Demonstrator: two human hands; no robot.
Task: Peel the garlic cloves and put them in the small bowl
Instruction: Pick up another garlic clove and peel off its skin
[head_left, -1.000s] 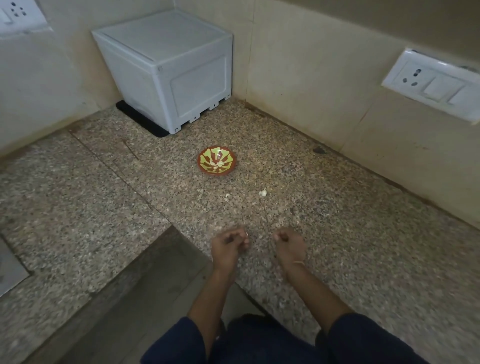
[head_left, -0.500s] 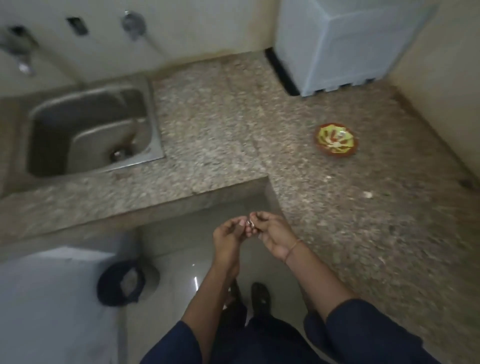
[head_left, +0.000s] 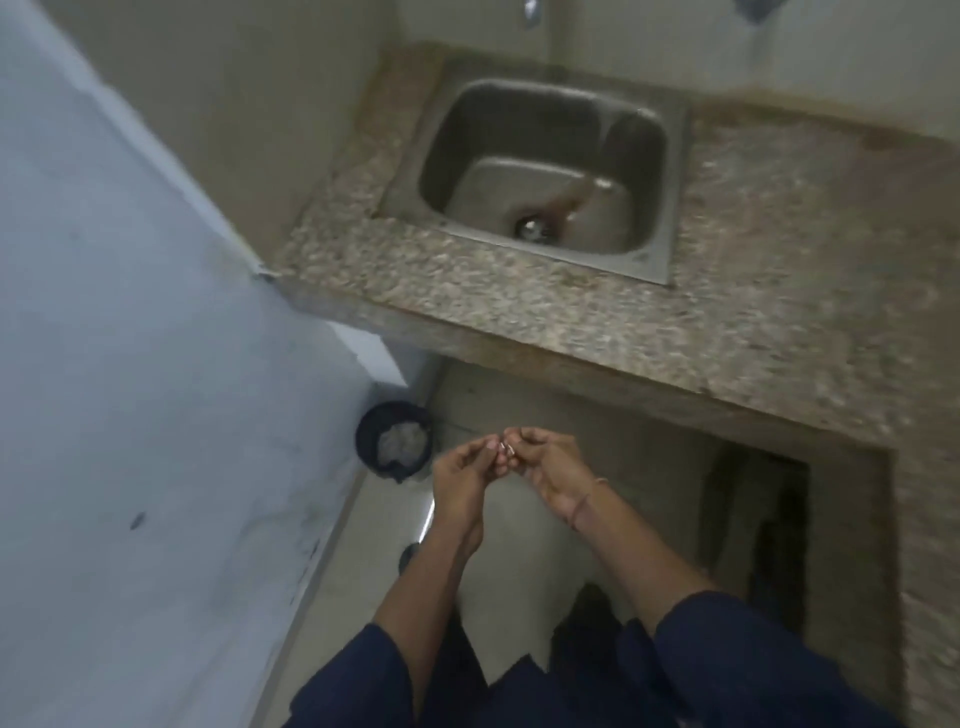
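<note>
The two hands are held close together in the air above the floor (head_left: 519, 540), in front of the edge of the surface (head_left: 571, 322), and they do not touch it. The left hand (head_left: 462, 483) has its fingers curled, with the tips turned toward the right hand (head_left: 550, 470), whose fingers are curled as well. Between the fingertips of both hands sits the clove (head_left: 506, 451), a small pale piece. Both hands pinch it, but it is too small and blurred to say if the skin is on or off. A thin thread (head_left: 584, 501) goes around the right wrist, and both forearms come out of dark blue sleeves (head_left: 753, 654). The surface is of speckled stone and makes a corner, one part running across the view beyond the hands and another part going down along the right side. A steel sink (head_left: 675, 208) is set into the far part, with a round drain (head_left: 531, 228) in its bottom, and the end of a tap (head_left: 532, 10) shows at the top edge. On the floor to the left of the hands, near a pale blue wall (head_left: 130, 364), stands a dark bin (head_left: 363, 431) with something crumpled and whitish inside. The hands are near the bin but not over it.
</note>
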